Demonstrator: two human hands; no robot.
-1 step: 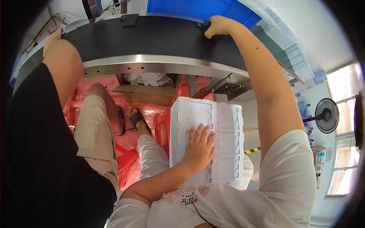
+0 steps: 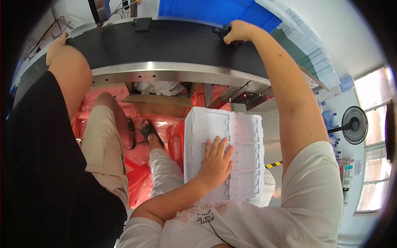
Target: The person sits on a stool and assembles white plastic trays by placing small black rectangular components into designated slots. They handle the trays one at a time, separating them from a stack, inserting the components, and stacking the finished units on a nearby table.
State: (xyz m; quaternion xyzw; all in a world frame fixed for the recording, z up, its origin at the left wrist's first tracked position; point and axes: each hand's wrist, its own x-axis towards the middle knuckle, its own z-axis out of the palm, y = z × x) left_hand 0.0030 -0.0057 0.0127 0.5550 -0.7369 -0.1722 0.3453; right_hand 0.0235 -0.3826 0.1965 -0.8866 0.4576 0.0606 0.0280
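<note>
My left hand lies flat, fingers spread, on the lid of a white plastic crate between my legs. My right arm stretches across a black conveyor belt. At the belt's far side my right hand is closed around a small black part; its shape is mostly hidden by the fingers. Farther left along the same edge sits a black plate-like piece, apart from both my hands.
To the left, a co-worker in a black top rests a hand near the belt. Under the conveyor stands an open cardboard box with white material. A blue bin is behind the belt; a black fan is at right.
</note>
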